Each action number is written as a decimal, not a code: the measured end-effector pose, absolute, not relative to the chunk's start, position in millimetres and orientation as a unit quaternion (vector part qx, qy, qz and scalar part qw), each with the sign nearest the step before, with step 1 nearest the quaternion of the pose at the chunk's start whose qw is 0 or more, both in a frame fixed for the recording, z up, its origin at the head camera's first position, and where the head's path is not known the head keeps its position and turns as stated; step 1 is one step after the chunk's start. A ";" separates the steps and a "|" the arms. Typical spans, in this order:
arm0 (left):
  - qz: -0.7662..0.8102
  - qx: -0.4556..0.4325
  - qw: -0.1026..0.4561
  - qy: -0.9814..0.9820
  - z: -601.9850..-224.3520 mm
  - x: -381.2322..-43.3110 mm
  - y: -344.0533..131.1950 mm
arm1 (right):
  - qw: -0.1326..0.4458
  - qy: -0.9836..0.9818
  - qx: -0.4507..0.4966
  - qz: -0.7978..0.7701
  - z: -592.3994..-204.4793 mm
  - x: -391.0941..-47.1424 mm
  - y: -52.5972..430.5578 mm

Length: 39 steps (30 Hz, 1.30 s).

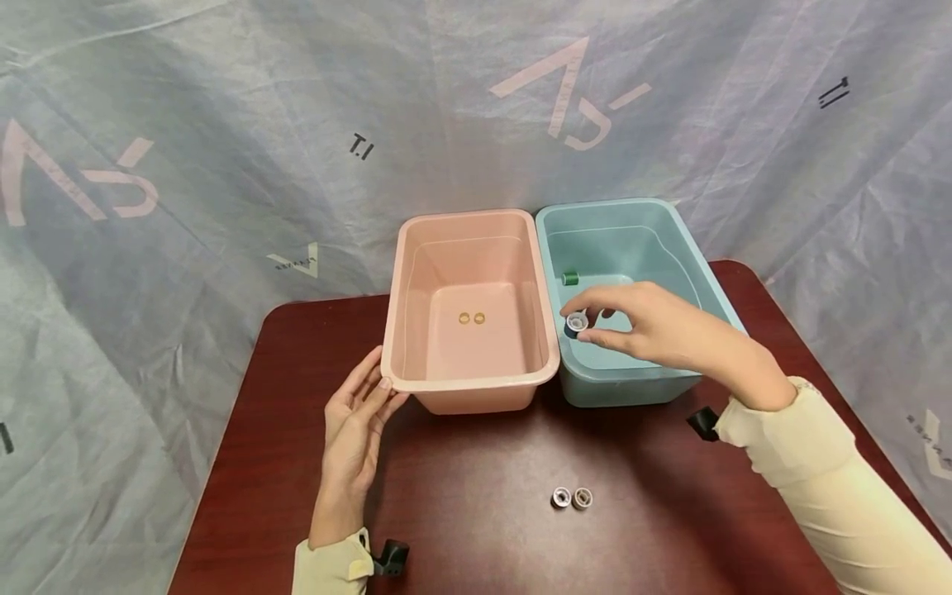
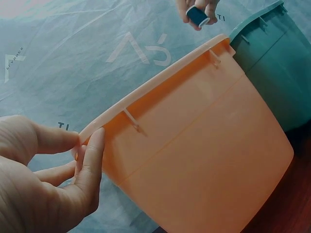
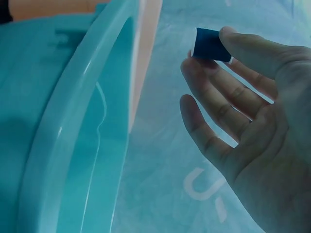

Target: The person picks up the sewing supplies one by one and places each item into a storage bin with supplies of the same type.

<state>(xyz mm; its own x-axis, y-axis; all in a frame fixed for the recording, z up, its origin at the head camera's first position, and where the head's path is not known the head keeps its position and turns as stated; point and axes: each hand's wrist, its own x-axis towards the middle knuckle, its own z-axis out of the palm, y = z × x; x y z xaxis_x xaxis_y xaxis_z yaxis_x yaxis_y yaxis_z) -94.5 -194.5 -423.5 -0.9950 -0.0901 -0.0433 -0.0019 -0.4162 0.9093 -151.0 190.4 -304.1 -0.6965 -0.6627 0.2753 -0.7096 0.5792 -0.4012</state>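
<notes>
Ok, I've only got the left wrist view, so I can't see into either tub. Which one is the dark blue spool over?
Observer: In the head view, the right hand holds the dark blue spool apparently over the teal tub, by its side next to the peach tub.
Operator: And what's in the peach tub?
Observer: Two small yellowish round pieces, side by side on its floor.
Operator: Anything in the teal one?
Observer: Yes, a green spool inside, toward the peach tub's side.
</notes>
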 end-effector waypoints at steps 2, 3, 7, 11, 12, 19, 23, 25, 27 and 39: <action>-0.839 0.040 0.026 -0.541 -423.1 -95.3 -193.7 | 0.044 -0.891 0.379 0.244 -303.9 -157.3 192.2; -0.840 0.039 0.026 -0.541 -422.9 -95.6 -193.3 | 0.040 -0.893 0.376 0.244 -303.9 -160.5 192.8; -0.842 0.045 0.024 -0.537 -423.0 -95.8 -192.8 | 0.012 -0.899 0.362 0.246 -303.9 -175.0 195.0; -0.844 0.054 0.021 -0.533 -423.7 -95.2 -192.8 | -0.007 -0.906 0.339 0.252 -304.5 -191.4 198.4; -0.844 0.054 0.020 -0.533 -423.8 -95.3 -192.7 | -0.009 -0.908 0.333 0.253 -304.8 -195.7 199.4; -0.845 0.054 0.022 -0.531 -422.8 -95.9 -192.6 | -0.041 -0.923 0.290 0.250 -308.8 -223.5 204.3; -0.843 0.054 0.022 -0.534 -423.1 -96.2 -193.5 | -0.060 -0.930 0.269 0.245 -313.7 -238.7 206.6; -0.843 0.058 0.025 -0.535 -423.5 -95.9 -194.1 | -0.068 -0.932 0.262 0.243 -316.6 -246.1 207.6; -0.843 0.061 0.028 -0.534 -423.8 -95.2 -194.5 | -0.076 -0.932 0.258 0.243 -318.7 -253.2 208.3; -0.832 0.073 0.034 -0.548 -418.2 -91.4 -191.5 | -0.113 -0.938 0.228 0.234 -340.8 -288.6 218.1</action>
